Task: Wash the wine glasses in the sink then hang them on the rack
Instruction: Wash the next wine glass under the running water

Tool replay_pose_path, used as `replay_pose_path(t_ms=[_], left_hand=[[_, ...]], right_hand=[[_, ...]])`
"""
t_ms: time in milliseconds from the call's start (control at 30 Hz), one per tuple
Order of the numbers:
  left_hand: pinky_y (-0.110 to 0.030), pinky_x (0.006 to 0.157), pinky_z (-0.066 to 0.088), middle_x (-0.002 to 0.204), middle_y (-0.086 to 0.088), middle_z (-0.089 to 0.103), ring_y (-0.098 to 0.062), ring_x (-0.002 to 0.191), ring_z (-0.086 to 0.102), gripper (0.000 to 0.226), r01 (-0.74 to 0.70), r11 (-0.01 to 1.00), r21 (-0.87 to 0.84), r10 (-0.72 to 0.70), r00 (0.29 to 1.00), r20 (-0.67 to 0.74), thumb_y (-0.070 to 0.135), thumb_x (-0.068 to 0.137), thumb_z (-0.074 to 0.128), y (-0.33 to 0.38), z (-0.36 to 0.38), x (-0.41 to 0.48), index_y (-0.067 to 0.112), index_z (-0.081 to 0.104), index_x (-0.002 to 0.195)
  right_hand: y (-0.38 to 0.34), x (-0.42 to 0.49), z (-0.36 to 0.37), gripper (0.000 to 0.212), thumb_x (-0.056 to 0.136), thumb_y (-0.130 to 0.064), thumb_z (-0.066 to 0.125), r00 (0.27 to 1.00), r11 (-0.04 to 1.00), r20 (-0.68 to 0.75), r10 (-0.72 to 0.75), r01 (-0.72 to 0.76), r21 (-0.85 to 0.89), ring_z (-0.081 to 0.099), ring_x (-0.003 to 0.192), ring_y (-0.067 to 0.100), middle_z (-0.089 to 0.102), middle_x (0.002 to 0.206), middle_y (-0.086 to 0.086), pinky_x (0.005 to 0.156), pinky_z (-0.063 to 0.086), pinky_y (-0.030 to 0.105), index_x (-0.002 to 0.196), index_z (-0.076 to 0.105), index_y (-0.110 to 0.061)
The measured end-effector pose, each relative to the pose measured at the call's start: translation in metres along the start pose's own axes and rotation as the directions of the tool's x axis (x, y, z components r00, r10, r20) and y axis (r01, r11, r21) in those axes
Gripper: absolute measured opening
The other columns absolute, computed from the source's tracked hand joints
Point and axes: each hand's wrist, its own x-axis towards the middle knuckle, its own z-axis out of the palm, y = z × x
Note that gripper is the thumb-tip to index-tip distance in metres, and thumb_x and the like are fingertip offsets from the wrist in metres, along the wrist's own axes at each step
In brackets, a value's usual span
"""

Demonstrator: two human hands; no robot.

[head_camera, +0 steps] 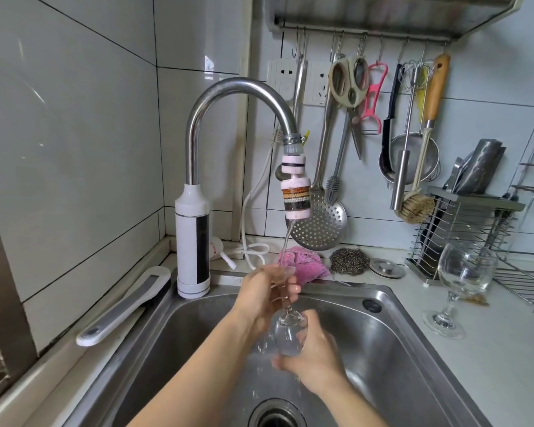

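- The left hand (264, 295) is curled around the upper end of a wine glass (287, 331), at the stem and foot. The right hand (316, 362), lower and nearer the person, wraps its fingers and thumb around the bowl.
- The glass lies tilted between the hands, foot end up and bowl down, over the sink (383, 349).
- A water stream (285, 241) falls onto the left hand's end of the glass, and droplets scatter below the bowl.
- Both forearms reach in from below, the wrists angled towards each other.
- Progress, as I judge it: this is early. This glass is mid-rinse and not yet hung.
- A second wine glass (464, 272) stands upright on the counter, well to the right of the right hand. Whether it has been washed I cannot tell.
- A wire rack (524, 285) sits beyond that glass, with no glass visible on it, so hanging remains for both.
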Motion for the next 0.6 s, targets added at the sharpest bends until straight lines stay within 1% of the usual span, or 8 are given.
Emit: replay_pose_path(t_ms=[100, 167, 233, 300, 433, 500, 567, 600], left_hand=[[-0.035, 0.068, 0.057, 0.069, -0.008, 0.064, -0.020, 0.056, 0.062, 0.028, 0.046, 0.999, -0.008, -0.046, 0.999, -0.017, 0.013, 0.104, 0.041, 0.0015, 0.0002, 0.0045, 0.008, 0.065, 0.090], [-0.035, 0.072, 0.057, 0.073, -0.008, 0.068, -0.019, 0.059, 0.065, 0.023, 0.062, 0.998, -0.003, -0.062, 0.998, 0.025, 0.015, 0.104, 0.047, 0.0018, 0.0001, 0.0021, 0.008, 0.065, 0.094], [-0.034, 0.073, 0.056, 0.074, -0.009, 0.069, -0.019, 0.062, 0.065, 0.007, 0.054, 0.998, 0.024, -0.055, 0.996, 0.074, 0.013, 0.097, 0.060, 0.0010, -0.0011, -0.0004, 0.009, 0.065, 0.095], [-0.036, 0.074, 0.055, 0.072, -0.009, 0.067, -0.019, 0.060, 0.063, 0.002, 0.025, 0.999, 0.044, -0.027, 0.998, 0.062, 0.010, 0.095, 0.062, 0.0003, 0.0004, -0.0008, 0.009, 0.063, 0.094], [-0.035, 0.068, 0.056, 0.071, -0.012, 0.069, -0.021, 0.054, 0.064, 0.031, 0.064, 0.996, -0.062, -0.066, 0.997, -0.033, 0.017, 0.104, 0.042, 0.0020, 0.0014, 0.0040, 0.003, 0.068, 0.094], [-0.034, 0.067, 0.058, 0.076, -0.012, 0.071, -0.021, 0.058, 0.065, 0.023, 0.061, 0.996, -0.065, -0.063, 0.998, -0.026, 0.016, 0.101, 0.049, 0.0026, -0.0008, 0.0027, 0.003, 0.068, 0.097], [-0.033, 0.068, 0.059, 0.081, -0.011, 0.072, -0.020, 0.063, 0.067, 0.008, 0.002, 1.000, -0.009, -0.002, 1.000, -0.012, 0.010, 0.094, 0.063, 0.0010, -0.0034, 0.0021, 0.005, 0.066, 0.100], [-0.034, 0.068, 0.059, 0.081, -0.011, 0.073, -0.021, 0.064, 0.068, 0.008, -0.016, 1.000, 0.011, 0.016, 1.000, -0.014, 0.008, 0.092, 0.065, 0.0006, -0.0031, 0.0016, 0.006, 0.065, 0.099]], right_hand=[[0.0031, 0.0027, 0.0002, 0.078, 0.049, -0.038, 0.090, 1.000, 1.000, -0.023, -0.016, 0.016, -0.025, 0.056, 0.096, 0.016, 0.057, 0.098, -0.015, 0.076, 0.048, 0.030, 0.104, 0.035, -0.036], [0.0030, 0.0033, 0.0009, 0.080, 0.050, -0.038, 0.090, 1.000, 0.999, -0.023, -0.005, 0.004, -0.033, 0.056, 0.100, 0.016, 0.056, 0.101, -0.015, 0.078, 0.047, 0.030, 0.106, 0.033, -0.039], [0.0035, 0.0038, 0.0019, 0.080, 0.050, -0.039, 0.090, 1.000, 0.999, -0.025, 0.001, -0.002, -0.041, 0.056, 0.100, 0.016, 0.057, 0.102, -0.014, 0.078, 0.047, 0.030, 0.106, 0.033, -0.040], [0.0034, 0.0041, 0.0023, 0.079, 0.049, -0.039, 0.090, 1.000, 0.999, -0.028, 0.001, -0.002, -0.049, 0.056, 0.099, 0.016, 0.058, 0.100, -0.014, 0.076, 0.046, 0.030, 0.105, 0.034, -0.039], [0.0021, 0.0050, 0.0024, 0.079, 0.047, -0.039, 0.089, 1.000, 0.999, -0.023, -0.003, 0.002, -0.048, 0.056, 0.098, 0.015, 0.057, 0.096, -0.015, 0.075, 0.045, 0.030, 0.101, 0.031, -0.043], [0.0016, 0.0051, 0.0031, 0.079, 0.046, -0.040, 0.089, 1.000, 0.999, -0.021, -0.002, 0.001, -0.040, 0.056, 0.098, 0.015, 0.057, 0.097, -0.014, 0.076, 0.046, 0.030, 0.101, 0.032, -0.042], [0.0015, 0.0051, 0.0034, 0.078, 0.046, -0.040, 0.089, 1.000, 0.999, -0.023, -0.004, 0.003, -0.036, 0.057, 0.098, 0.016, 0.059, 0.098, -0.014, 0.077, 0.047, 0.030, 0.103, 0.035, -0.040], [0.0015, 0.0053, 0.0034, 0.078, 0.046, -0.040, 0.089, 1.000, 0.999, -0.025, -0.004, 0.003, -0.034, 0.058, 0.098, 0.016, 0.059, 0.098, -0.014, 0.076, 0.048, 0.031, 0.104, 0.036, -0.039]])
